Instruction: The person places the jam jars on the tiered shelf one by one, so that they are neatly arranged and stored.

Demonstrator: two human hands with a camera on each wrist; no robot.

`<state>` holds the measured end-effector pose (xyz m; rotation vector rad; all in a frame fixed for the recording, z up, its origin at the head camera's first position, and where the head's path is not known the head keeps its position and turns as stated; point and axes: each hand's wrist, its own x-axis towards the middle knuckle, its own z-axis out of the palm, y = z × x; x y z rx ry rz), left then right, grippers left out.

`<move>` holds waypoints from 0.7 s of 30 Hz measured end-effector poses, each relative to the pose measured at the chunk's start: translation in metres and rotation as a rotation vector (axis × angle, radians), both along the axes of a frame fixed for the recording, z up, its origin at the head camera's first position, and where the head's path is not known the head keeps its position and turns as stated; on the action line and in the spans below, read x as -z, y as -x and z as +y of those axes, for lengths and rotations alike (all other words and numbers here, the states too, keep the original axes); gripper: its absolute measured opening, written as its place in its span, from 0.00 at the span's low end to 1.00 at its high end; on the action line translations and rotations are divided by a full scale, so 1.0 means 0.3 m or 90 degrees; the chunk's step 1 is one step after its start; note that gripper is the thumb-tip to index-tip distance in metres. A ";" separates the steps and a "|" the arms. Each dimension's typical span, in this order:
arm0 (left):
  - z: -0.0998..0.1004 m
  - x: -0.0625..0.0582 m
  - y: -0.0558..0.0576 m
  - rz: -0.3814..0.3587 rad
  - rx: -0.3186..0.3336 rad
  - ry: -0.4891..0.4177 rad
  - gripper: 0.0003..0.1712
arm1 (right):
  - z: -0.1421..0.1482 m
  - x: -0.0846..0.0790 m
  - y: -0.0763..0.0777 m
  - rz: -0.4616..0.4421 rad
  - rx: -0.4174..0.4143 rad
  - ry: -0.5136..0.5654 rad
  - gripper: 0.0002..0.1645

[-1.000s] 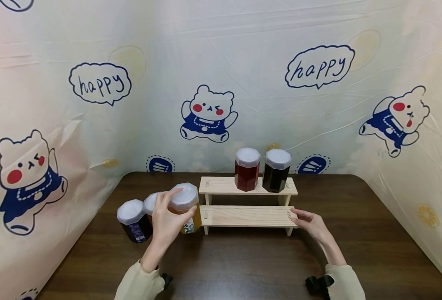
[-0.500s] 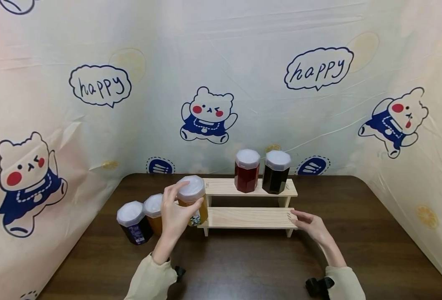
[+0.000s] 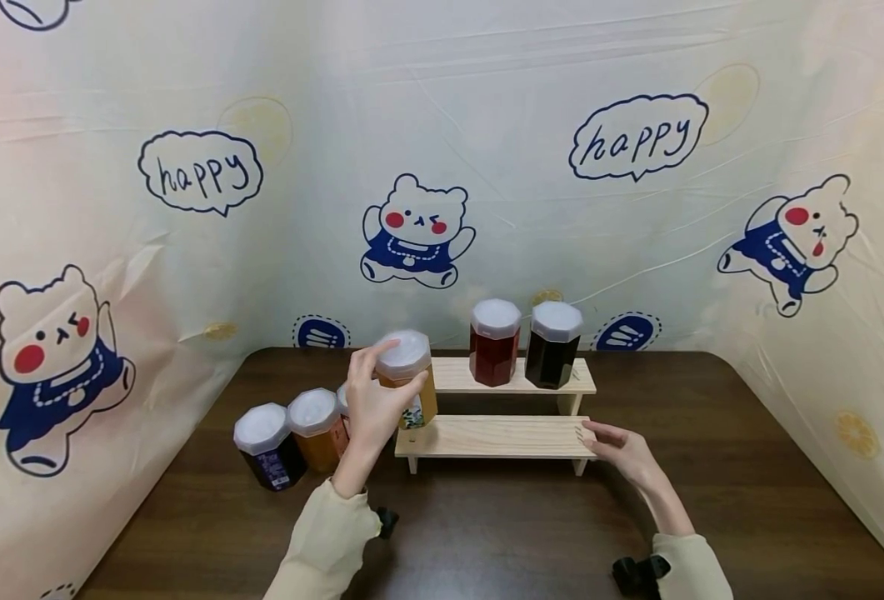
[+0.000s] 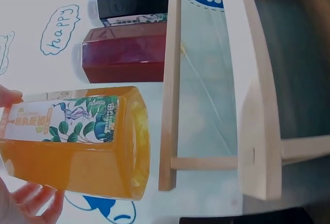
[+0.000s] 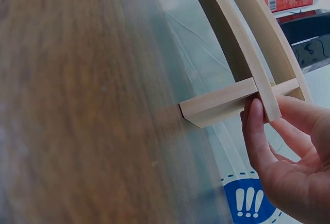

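Observation:
My left hand [image 3: 372, 407] grips a white-lidded jar of amber contents [image 4: 77, 167] by its upper part, fingers on one side and thumb on the other. The jar is raised in front of the left end of a two-step wooden rack [image 3: 501, 436]; its flowered label shows in the left wrist view. On the upper step stand a dark red jar [image 3: 494, 357] and a black jar [image 3: 551, 360]. My right hand [image 3: 625, 452] pinches the right end of the lower step, thumb and fingers on either side of the board [image 5: 265, 95] in the right wrist view.
Left on the brown table [image 3: 486, 533] stand a dark jar [image 3: 271, 458] and another amber jar [image 3: 316, 442]. A further jar [image 3: 344, 402] is mostly hidden behind my left hand. A printed cloth [image 3: 442, 83] hangs behind the table.
My left hand has carried the amber jar up and to the right, from beside the rack to its upper step's left end. The right hand keeps its place on the lower step.

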<state>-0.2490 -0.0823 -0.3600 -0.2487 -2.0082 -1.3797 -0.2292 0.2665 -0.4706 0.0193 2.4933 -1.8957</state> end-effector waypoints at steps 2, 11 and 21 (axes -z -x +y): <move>0.012 -0.004 0.008 0.003 0.008 -0.006 0.28 | 0.000 -0.001 0.000 -0.002 0.003 -0.005 0.29; 0.054 -0.014 0.053 0.015 0.002 -0.011 0.28 | -0.007 -0.009 0.003 -0.008 0.009 0.002 0.29; 0.082 -0.024 0.111 0.009 0.004 0.008 0.28 | 0.001 0.001 -0.001 -0.005 0.005 -0.003 0.30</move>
